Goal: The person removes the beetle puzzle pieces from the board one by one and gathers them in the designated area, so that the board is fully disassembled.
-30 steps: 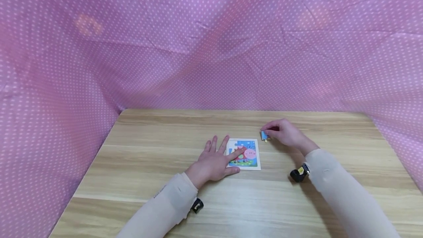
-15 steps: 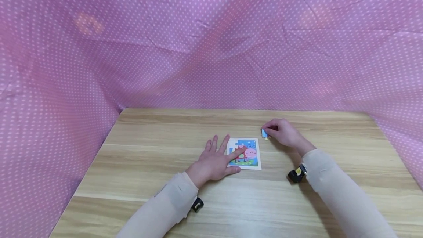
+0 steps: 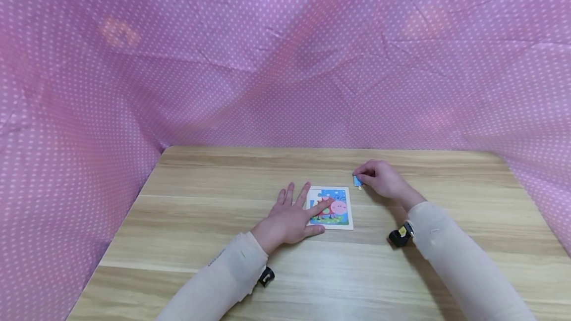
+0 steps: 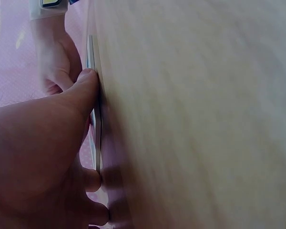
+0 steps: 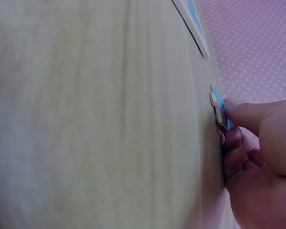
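Two hands are working toward the far edge of the tabletop [image 3: 200, 177]. Left hand [image 3: 285, 221]: grip not closing on anything; fingers are spreading straight, index finger and thumb resting on the square picture puzzle [image 3: 342, 219], which is lying flat, nearer the far edge than the visible bottom. Pale area is showing at the puzzle's far-left corner. Right hand [image 3: 384, 180]: grip is pinching a blue-and-yellow piece [image 3: 357, 181] just beyond the puzzle's far-right corner, apart from it. Piece-to-tabletop contact: cannot tell.
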The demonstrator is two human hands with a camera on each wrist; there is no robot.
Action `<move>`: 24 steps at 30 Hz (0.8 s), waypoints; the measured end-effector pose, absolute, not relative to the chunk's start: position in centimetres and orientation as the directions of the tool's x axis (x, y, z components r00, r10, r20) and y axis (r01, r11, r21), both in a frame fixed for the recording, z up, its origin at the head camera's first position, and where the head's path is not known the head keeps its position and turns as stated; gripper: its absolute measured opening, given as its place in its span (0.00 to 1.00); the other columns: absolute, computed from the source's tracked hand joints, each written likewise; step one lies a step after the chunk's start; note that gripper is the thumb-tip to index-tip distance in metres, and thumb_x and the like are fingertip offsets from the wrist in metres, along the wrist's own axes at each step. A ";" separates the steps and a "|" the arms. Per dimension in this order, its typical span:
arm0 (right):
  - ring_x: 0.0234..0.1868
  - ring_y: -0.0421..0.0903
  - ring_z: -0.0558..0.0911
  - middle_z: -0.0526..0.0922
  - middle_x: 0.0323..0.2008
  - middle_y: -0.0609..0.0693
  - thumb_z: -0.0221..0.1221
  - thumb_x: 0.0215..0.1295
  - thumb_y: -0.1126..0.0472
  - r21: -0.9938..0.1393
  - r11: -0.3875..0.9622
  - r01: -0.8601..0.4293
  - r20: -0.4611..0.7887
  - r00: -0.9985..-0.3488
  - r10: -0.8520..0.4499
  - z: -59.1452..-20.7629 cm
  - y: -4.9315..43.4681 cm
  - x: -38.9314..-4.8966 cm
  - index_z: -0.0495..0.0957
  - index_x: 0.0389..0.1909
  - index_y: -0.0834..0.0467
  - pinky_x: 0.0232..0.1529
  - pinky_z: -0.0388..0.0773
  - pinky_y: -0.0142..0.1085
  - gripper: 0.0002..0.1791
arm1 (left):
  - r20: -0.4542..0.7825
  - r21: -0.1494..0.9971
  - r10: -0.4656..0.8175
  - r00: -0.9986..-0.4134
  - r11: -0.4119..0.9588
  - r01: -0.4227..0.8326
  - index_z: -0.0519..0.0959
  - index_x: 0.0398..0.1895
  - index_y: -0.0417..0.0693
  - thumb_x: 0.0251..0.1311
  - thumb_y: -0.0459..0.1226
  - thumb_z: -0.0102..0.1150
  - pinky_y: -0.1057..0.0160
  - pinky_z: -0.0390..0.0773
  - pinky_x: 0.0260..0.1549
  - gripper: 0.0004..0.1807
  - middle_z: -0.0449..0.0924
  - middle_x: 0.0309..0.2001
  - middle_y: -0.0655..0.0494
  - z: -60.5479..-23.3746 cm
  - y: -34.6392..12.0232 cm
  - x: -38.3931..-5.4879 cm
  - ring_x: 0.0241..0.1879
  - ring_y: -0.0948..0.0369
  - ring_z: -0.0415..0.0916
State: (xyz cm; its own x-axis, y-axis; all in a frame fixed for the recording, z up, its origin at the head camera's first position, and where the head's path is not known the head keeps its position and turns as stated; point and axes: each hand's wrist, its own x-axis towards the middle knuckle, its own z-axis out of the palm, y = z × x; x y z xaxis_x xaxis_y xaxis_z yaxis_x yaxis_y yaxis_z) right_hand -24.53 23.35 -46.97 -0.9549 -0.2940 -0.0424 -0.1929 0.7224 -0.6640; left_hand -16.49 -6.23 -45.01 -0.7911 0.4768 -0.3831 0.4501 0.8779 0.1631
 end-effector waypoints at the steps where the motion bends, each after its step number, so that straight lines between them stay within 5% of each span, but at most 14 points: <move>1: 0.48 0.51 0.84 0.89 0.51 0.60 0.61 0.79 0.66 -0.664 0.724 -0.188 -0.047 -0.956 -0.291 -47.0 23.4 -24.5 0.88 0.54 0.61 0.51 0.80 0.42 0.11 | -0.384 0.164 0.477 -0.791 0.878 0.450 0.45 0.85 0.91 0.76 0.71 0.43 0.36 0.37 0.86 0.38 0.27 0.91 0.49 -45.0 -6.2 -16.5 0.87 0.32 0.28; 24: 0.45 0.48 0.82 0.89 0.49 0.57 0.60 0.80 0.63 -0.683 0.715 -0.150 -0.080 -0.958 -0.277 -46.8 23.6 -24.7 0.88 0.55 0.60 0.47 0.79 0.38 0.12 | -0.363 0.187 0.493 -0.790 0.870 0.457 0.48 0.85 0.90 0.75 0.70 0.46 0.34 0.40 0.85 0.38 0.30 0.90 0.46 -44.8 -6.4 -16.6 0.87 0.30 0.31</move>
State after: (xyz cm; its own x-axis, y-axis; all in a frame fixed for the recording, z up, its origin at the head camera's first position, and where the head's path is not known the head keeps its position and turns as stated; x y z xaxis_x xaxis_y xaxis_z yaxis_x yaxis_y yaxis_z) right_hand -24.68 23.62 -46.84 -0.9576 -0.2769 -0.0798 -0.1498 0.7146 -0.6833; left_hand -16.60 -6.37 -44.83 -0.7905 0.4930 -0.3634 0.4566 0.8698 0.1867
